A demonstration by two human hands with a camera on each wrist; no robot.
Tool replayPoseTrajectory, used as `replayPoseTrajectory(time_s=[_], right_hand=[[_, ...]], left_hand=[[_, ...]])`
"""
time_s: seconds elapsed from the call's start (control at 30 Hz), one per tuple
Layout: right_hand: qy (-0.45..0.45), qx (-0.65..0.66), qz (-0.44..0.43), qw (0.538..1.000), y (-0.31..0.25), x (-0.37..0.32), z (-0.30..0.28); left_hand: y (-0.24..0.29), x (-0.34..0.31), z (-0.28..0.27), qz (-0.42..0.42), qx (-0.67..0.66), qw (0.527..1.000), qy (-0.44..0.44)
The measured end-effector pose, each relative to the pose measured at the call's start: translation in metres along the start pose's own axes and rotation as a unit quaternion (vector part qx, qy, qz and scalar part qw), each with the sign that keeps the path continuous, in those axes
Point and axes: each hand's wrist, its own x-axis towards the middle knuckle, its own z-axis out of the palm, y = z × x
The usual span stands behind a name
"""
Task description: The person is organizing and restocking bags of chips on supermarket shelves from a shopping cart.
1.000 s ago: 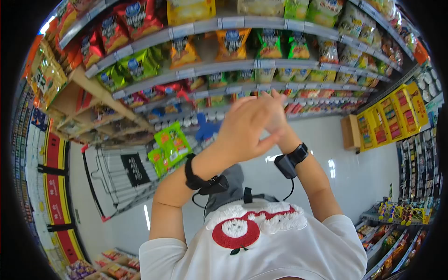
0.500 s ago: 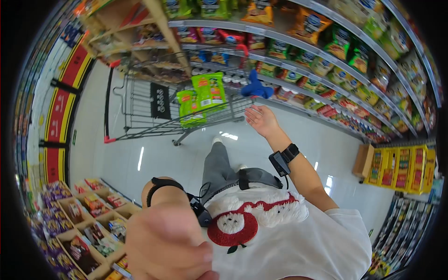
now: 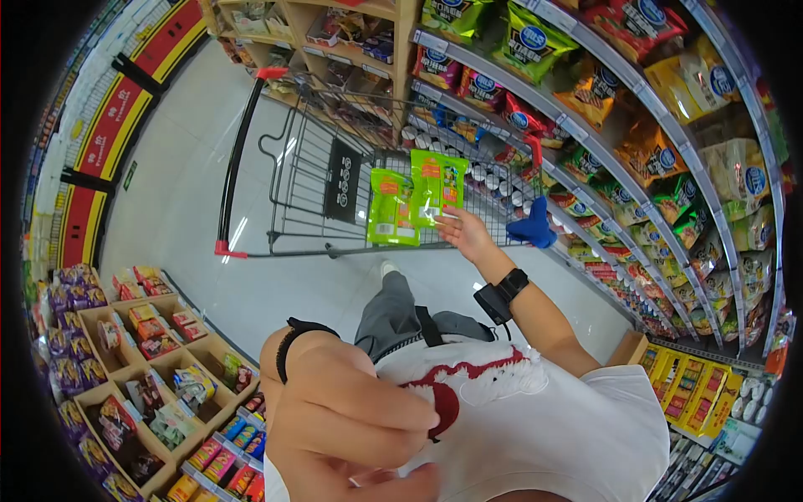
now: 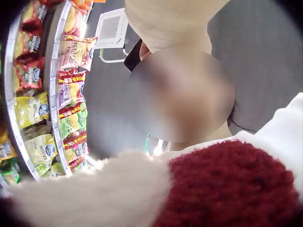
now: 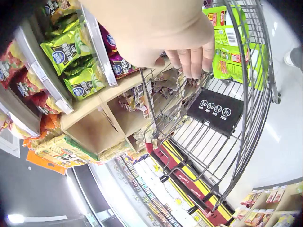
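My right hand (image 3: 464,234) extends over the near side of the shopping cart (image 3: 288,251), palm up, its fingers held out loosely and holding nothing. Its fingertips overlap the edge of a green snack bag (image 3: 437,186) in the head view. Beside that bag another green snack bag (image 3: 393,209) leans in the cart. In the right wrist view, the fingers of the right hand (image 5: 165,38) stretch out above the wire basket. My left hand (image 3: 351,418) is raised close to the head camera, its fingers loosely bent with nothing seen in them.
Shelves of chip bags (image 3: 535,46) curve along the right. A wooden bin rack (image 3: 134,368) of small packets stands at the lower left. A blue object (image 3: 532,224) sits at the cart's front corner. A yellow display (image 3: 690,389) stands at the lower right.
The hands, earlier together in front of the shelves, have parted. The left rose toward the head; the right moved to the cart's side by the green bags. The view turned left.
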Motion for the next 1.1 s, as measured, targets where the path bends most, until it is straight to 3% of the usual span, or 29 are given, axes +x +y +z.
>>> replayPoseTrajectory(time_s=[0.07,0.13,0.23,0.3,0.37,0.4,0.5,0.53,0.57,0.6,0.63,0.67,0.7,0.73,0.77,0.8,0.83,0.87,0.97,1.0,1.03,1.1], right_hand=[[-0.008,-0.047,-0.027,0.998,-0.008,0.016,0.015],[0.005,-0.096,-0.049,0.994,-0.008,0.033,0.020],[0.018,-0.117,-0.032,0.992,-0.013,0.048,0.015],[0.037,-0.109,0.012,0.993,-0.020,0.050,0.012],[0.071,-0.104,0.024,0.992,-0.027,0.058,-0.001],[0.087,-0.107,0.029,0.990,-0.029,0.068,-0.012],[0.100,-0.068,0.030,0.992,-0.025,0.104,-0.055],[0.101,-0.055,0.029,0.993,-0.029,0.113,-0.061],[0.100,-0.045,0.024,0.994,-0.029,0.123,-0.067],[0.052,-0.055,0.007,0.997,-0.019,0.142,-0.086],[0.069,-0.101,0.006,0.992,-0.009,0.164,-0.098],[0.086,-0.146,0.007,0.985,0.001,0.184,-0.110],[0.104,-0.191,0.009,0.976,0.010,0.204,-0.121],[0.097,-0.192,0.042,0.976,0.021,0.221,-0.137],[0.125,-0.273,0.068,0.951,0.011,0.219,-0.133],[0.142,-0.386,0.092,0.907,-0.006,0.213,-0.124],[0.173,-0.457,0.127,0.863,0.013,0.235,-0.147],[0.244,-0.456,0.093,0.851,0.048,0.257,-0.180],[0.152,-0.445,0.174,0.865,0.039,0.273,-0.194],[0.111,-0.460,0.221,0.853,0.014,0.269,-0.177],[0.070,-0.475,0.267,0.836,-0.013,0.262,-0.156],[0.075,-0.410,0.296,0.860,-0.009,0.274,-0.172]], left_hand=[[-0.018,-0.011,-0.026,-0.145,0.077,0.985,-0.048],[-0.035,-0.025,-0.042,-0.291,0.142,0.941,-0.098],[-0.139,-0.112,-0.015,-0.367,0.153,0.905,0.154],[-0.199,-0.170,-0.008,-0.547,0.127,0.815,0.142],[-0.236,-0.270,0.009,-0.637,0.191,0.747,0.025],[-0.250,-0.341,0.020,-0.652,0.176,0.736,-0.053],[-0.249,-0.380,0.039,-0.704,0.069,0.678,-0.201],[-0.252,-0.420,0.045,-0.700,0.045,0.645,-0.303],[-0.257,-0.443,0.056,-0.750,0.049,0.562,-0.345],[-0.257,-0.490,0.063,-0.772,-0.021,0.555,-0.308],[-0.258,-0.515,0.069,-0.747,-0.022,0.567,-0.347],[-0.259,-0.564,0.087,-0.805,-0.005,0.514,-0.296],[-0.260,-0.576,0.093,-0.817,-0.018,0.515,-0.259],[-0.268,-0.546,0.088,-0.840,0.005,0.472,-0.265],[-0.273,-0.516,0.085,-0.862,0.023,0.428,-0.269],[-0.280,-0.528,0.087,-0.883,-0.009,0.421,-0.206],[-0.290,-0.539,0.094,-0.899,-0.046,0.412,-0.141],[-0.311,-0.500,0.092,-0.937,0.022,0.314,-0.151],[-0.332,-0.532,0.097,-0.909,0.061,0.399,-0.104],[-0.346,-0.482,0.086,-0.925,0.060,0.357,-0.115],[-0.346,-0.495,0.087,-0.926,0.021,0.368,-0.083],[-0.344,-0.535,0.095,-0.917,-0.056,0.395,-0.019]])
